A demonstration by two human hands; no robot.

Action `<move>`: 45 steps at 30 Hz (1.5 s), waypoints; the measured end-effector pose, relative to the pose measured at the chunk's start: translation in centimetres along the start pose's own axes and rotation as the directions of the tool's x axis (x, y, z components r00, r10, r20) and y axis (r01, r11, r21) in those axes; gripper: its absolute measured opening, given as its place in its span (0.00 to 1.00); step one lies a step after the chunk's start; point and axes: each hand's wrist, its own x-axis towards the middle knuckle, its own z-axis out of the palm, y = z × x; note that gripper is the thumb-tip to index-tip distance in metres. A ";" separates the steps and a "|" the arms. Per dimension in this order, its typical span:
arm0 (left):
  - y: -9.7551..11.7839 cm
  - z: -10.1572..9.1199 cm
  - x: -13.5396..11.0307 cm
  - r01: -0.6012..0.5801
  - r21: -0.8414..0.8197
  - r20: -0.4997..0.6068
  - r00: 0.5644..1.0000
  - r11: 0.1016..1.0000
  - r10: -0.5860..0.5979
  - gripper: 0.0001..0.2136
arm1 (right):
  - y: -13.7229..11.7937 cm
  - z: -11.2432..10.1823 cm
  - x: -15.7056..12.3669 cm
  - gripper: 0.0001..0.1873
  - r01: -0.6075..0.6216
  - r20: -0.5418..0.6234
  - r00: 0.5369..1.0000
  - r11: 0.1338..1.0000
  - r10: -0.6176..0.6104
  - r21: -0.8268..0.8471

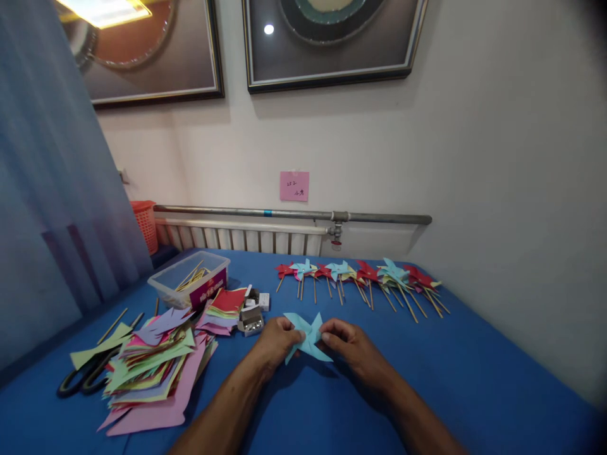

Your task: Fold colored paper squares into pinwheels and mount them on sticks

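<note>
Both hands meet over a light blue paper pinwheel (307, 337) lying on the blue table (465, 379). My left hand (277, 341) pinches the pinwheel's left side with closed fingers. My right hand (348, 341) pinches its right side near the centre. A row of finished pinwheels on sticks (365, 278), red, blue and yellow, lies just behind the hands.
Left of the hands lies a heap of coloured cut paper (156, 363), with black scissors (85, 376) beside it. A clear plastic box (190, 281) holds sticks. A small metal stapler (251, 321) and a red paper stack (225, 306) sit nearby. The wall and a radiator (241, 237) bound the far edge.
</note>
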 end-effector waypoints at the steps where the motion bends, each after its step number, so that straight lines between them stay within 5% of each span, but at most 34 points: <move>1: -0.1 0.1 0.0 -0.003 0.016 -0.001 1.000 1.000 0.003 0.11 | 0.2 0.1 0.0 0.17 -0.001 0.004 1.000 1.000 0.001 0.001; 16: -1.0 0.8 0.2 -0.006 -0.037 0.030 1.000 0.999 0.007 0.15 | 1.8 1.7 0.6 0.12 0.061 -0.122 0.990 0.992 -0.075 -0.113; 25: -1.7 0.6 0.5 -0.003 -0.078 0.094 0.995 0.997 0.010 0.13 | 2.0 2.0 0.9 0.35 0.030 -0.180 0.983 0.999 -0.025 0.023; 38: -1.0 0.8 0.0 0.028 -0.194 0.127 0.992 0.981 -0.004 0.21 | 2.9 2.1 1.4 0.33 -0.005 -0.287 0.958 1.000 -0.003 -0.030; 45: -1.1 1.0 0.0 0.004 -0.112 0.071 0.997 0.994 0.004 0.16 | 3.0 2.3 1.4 0.36 -0.004 -0.268 0.963 1.000 0.007 0.011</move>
